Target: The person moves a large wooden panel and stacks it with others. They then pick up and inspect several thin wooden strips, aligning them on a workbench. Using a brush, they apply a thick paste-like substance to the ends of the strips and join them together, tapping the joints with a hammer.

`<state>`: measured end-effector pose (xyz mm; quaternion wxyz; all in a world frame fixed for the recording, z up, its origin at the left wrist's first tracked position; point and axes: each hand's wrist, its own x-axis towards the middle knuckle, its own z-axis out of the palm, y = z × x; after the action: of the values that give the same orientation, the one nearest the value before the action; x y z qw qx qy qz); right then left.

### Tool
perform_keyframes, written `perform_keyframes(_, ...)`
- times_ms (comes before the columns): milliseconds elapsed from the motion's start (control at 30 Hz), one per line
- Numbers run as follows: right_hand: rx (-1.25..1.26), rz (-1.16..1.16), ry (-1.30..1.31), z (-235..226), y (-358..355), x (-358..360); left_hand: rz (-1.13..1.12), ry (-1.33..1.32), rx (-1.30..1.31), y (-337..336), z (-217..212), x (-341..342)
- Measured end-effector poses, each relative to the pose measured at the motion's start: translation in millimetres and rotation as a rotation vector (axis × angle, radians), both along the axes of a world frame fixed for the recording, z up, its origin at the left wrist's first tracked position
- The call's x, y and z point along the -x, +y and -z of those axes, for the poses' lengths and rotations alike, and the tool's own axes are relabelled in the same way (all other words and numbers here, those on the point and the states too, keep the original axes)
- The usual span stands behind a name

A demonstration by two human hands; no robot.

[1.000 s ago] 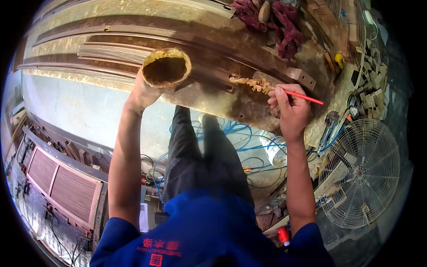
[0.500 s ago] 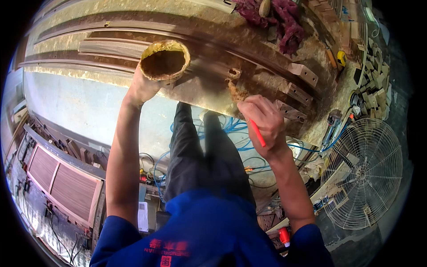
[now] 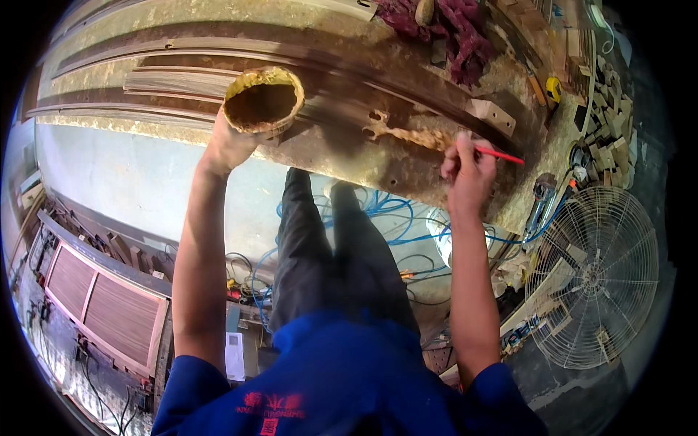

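My left hand (image 3: 230, 149) is closed around a cup (image 3: 266, 75) at the bench's near edge; yellowish crust coats its rim and its inside looks brown. In my right hand (image 3: 469, 171) is a brush (image 3: 420, 136) with a red handle and tan, matted bristles. The brush lies nearly level, its handle pointing right and its bristles pointing left. Its tip is at the holed end of a wooden strip (image 3: 376, 116); whether it touches I cannot tell. Just beyond this hand sits a wooden block with holes (image 3: 494, 116).
Long wooden strips (image 3: 182, 81) lie along the bench (image 3: 342, 163). Farther back are a dark red cloth (image 3: 469, 47) and a yellow tape measure (image 3: 554, 89). A wire-guarded fan (image 3: 592, 276) stands at right, near piled wood offcuts (image 3: 607, 138). Blue hoses (image 3: 385, 211) trail below the bench edge.
My right hand has moved right and slightly away from me, and the brush has swung from steeply slanted to nearly level. The left hand with the cup has shifted a little left.
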<state>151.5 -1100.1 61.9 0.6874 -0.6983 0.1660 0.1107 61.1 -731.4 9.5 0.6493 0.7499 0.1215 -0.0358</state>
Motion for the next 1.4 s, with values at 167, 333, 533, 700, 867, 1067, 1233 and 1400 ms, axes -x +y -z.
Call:
perform_keyframes(167, -0.035, 0.082, 0.001, -0.1, 13.3, 4.0, -0.001, 0.051, 0.208, 4.5, 3.8, -0.8)
perform_keyframes(333, -0.065, 0.145, 0.017, -8.6, 9.8, 6.5, -0.040, 0.043, 0.106, -2.6, 2.6, -0.2)
perform_keyframes(533, 0.044, 0.058, -0.068, -8.5, 10.2, 17.1, -0.063, -0.014, 0.020, -5.7, 1.3, 3.0)
perform_keyframes(700, 0.068, 0.094, -0.099, -19.1, 3.1, 17.3, -0.012, 0.003, -0.044, 0.0, 4.5, 4.9)
perform_keyframes(867, 0.130, -0.057, -0.219, -22.7, 17.4, -1.2, -0.037, 0.030, 0.088, 0.5, 5.6, 3.6)
perform_keyframes(1067, 0.280, -0.502, -0.435, -33.9, 40.9, -9.4, -0.013, 0.033, 0.054, 1.7, 9.2, 2.9)
perform_keyframes(1233, 0.478, -0.932, -0.634, -51.5, 62.8, -39.8, 0.015, -0.031, 0.086, 4.0, 10.2, -0.6)
perform_keyframes(1400, 0.538, -0.924, -0.582, -53.2, 72.2, -36.1, -0.050, -0.100, 0.162, -4.1, -3.8, -3.4)
